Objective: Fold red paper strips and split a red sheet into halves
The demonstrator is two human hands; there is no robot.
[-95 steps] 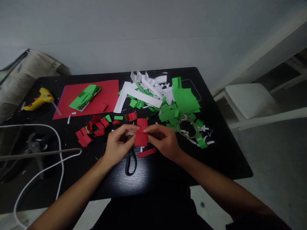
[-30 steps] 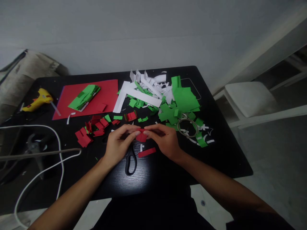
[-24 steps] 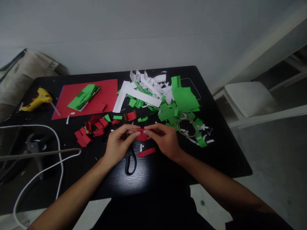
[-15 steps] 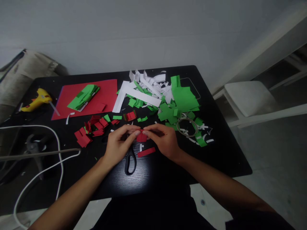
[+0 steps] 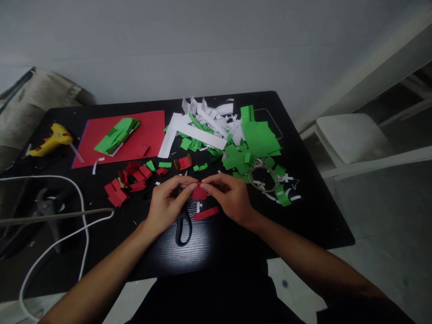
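While left hand (image 5: 165,197), right hand (image 5: 235,198) pinch its top, red paper (image 5: 200,194) between them

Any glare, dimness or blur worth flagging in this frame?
Head view: dim overall; glare on the black table around the scissors. Same head view: dark clothing merges into the table edge; white seat looks soft; creases in the held red paper hard to tell.

On the black table (image 5: 216,243) lie scissors (image 5: 183,216), a yellow glue gun (image 5: 54,141), a red sheet (image 5: 151,135) and paper scraps (image 5: 202,136).
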